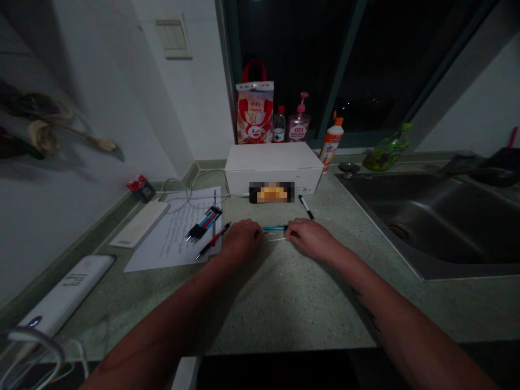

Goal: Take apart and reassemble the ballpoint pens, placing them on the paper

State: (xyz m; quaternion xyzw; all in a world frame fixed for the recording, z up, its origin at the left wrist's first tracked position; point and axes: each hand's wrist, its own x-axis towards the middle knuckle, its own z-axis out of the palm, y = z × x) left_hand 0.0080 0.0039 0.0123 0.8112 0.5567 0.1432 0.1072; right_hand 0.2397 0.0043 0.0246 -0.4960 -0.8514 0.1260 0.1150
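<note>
Both my hands rest low over the counter, fingers curled inward. Between them lies a slim blue pen barrel [275, 228], its ends close to my left hand [244, 238] and my right hand [311, 237]. Just nearer to me is a thin whitish stick [277, 239], perhaps a pen refill, reaching to the right fingertips. A tiny dark piece shows by the left fingertips. Both hands are closed, but what they pinch is hidden. Left of my left hand, a red-and-black pen [213, 240] and several pens in a bundle [204, 223] lie on printed paper [170, 238].
A white box [272, 162] stands at the back, with a phone-like device [271, 193], its screen blurred, before it. A black-and-white pen [306, 207] lies behind my right hand. The sink [447, 216] is at right; a white power strip [69, 292] and white slab [140, 223] are at left.
</note>
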